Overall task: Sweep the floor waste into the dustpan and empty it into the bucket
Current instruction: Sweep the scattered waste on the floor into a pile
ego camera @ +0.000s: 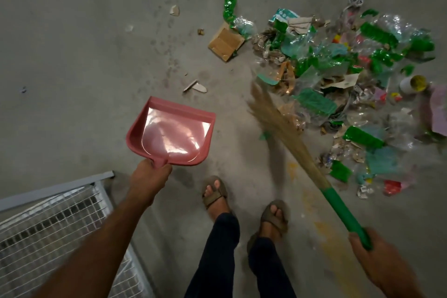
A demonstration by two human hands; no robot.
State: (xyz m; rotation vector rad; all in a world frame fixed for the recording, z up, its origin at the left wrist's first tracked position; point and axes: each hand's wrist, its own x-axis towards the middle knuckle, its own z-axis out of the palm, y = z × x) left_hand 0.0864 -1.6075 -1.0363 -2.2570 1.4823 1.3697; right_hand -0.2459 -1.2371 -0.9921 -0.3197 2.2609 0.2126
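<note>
Left grip [150, 173] holds dustpan [170, 131] | right grip [370, 247] — broom [290, 133] at waste [350, 75] edge

Dustpan [170, 132] at centre; waste pile [343, 80] at two o'clock, broom [290, 138] between them; wire cage [55, 225] at eight o'clock.

No legible text, label, brand or number anywhere; print on the green wrappers [377, 34] in the waste pile too blurred to read.
</note>
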